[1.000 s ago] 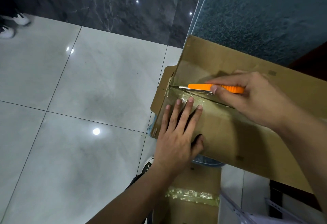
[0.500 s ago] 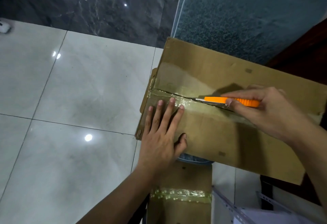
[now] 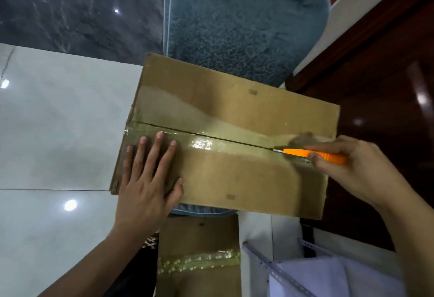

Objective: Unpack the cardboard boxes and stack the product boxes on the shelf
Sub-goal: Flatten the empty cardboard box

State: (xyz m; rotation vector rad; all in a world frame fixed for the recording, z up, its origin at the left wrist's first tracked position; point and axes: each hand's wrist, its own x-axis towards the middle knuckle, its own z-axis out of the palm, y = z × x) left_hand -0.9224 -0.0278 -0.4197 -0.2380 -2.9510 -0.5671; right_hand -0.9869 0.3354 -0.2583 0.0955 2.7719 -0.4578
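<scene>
A brown cardboard box (image 3: 234,106) lies in front of me with clear tape along its centre seam. The seam shows a dark slit from the left edge almost to the right edge. My left hand (image 3: 148,179) presses flat on the near flap at the box's left end, fingers spread. My right hand (image 3: 352,167) grips an orange utility knife (image 3: 312,154) at the right end of the seam, its blade tip in the tape.
A second taped cardboard box (image 3: 199,256) sits below the first. A teal fluffy rug (image 3: 234,15) lies beyond it. Dark wooden furniture (image 3: 375,85) stands at the right, white tile floor (image 3: 58,132) at the left, and a perforated metal shelf rail (image 3: 277,271) with white sheets at the lower right.
My right hand has drawn the knife rightward along the seam, from the left end to near the right end, leaving the tape slit behind it. My left hand stays pressed on the flap.
</scene>
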